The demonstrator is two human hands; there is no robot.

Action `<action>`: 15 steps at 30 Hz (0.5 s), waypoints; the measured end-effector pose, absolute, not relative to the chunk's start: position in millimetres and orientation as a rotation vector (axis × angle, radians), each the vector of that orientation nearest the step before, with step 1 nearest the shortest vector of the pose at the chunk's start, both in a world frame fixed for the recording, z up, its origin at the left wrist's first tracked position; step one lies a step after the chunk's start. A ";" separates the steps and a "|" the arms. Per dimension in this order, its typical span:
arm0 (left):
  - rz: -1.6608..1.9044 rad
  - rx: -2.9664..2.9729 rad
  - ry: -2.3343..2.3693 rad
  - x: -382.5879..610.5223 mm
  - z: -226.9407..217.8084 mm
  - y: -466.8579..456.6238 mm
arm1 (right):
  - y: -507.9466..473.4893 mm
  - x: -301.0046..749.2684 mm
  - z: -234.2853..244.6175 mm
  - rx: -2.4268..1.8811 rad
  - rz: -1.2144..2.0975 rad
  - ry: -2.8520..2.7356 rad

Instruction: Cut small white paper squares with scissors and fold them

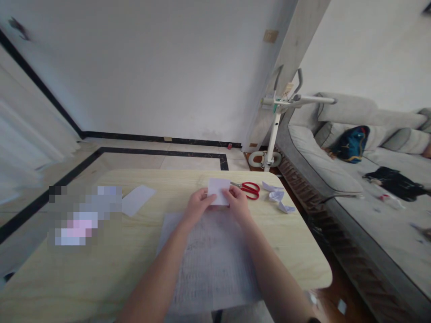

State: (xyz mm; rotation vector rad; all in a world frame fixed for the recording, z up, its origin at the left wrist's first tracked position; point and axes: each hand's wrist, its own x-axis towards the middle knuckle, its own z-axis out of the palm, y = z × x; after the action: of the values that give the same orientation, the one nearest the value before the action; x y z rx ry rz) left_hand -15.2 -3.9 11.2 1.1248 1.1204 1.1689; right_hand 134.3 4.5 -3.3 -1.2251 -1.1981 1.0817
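Table: light wood, rounded corners. Left part: loose white slip, flat, nothing touching it.

Centre: large sheet with faint print, flat on the table, both forearms over it.

Left hand: grip clamped on the left edge of the small white paper, thumb on top, fingers curled in.

The small white paper sits at the far edge of the large sheet, pinched between both hands. Can't tell if its lower edge touches the table.

Right hand: grip clamped on the paper's right edge, same pinch.

Just beside the right hand: red scissors, flat on the table, blades toward the paper, handles away. Can't tell if the tips touch it.

Further right, near the table edge: folded paper pieces, white, bunched together.

Off the table, on the floor: white frame with handlebars, upright. Then grey sofa carrying a blue bag and, further right, black cloth.
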 end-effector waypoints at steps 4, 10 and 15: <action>1.073 1.123 1.074 -13.5 10.6 -4.8 | 5.3 134.7 -1.4 -1.227 1.010 -1.220; 1.118 1.126 1.165 -14.7 11.7 -5.8 | 4.6 132.9 0.6 -1.267 0.962 -1.254; 1.133 1.093 1.184 -14.2 13.1 -6.6 | 3.9 131.3 2.3 -1.262 0.962 -1.248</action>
State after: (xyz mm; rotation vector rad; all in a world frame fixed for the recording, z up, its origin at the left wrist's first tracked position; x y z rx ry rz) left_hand -14.2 -6.6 13.1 1.0931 1.1843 1.1334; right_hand 131.3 3.9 2.3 -1.2622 -1.2479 0.9615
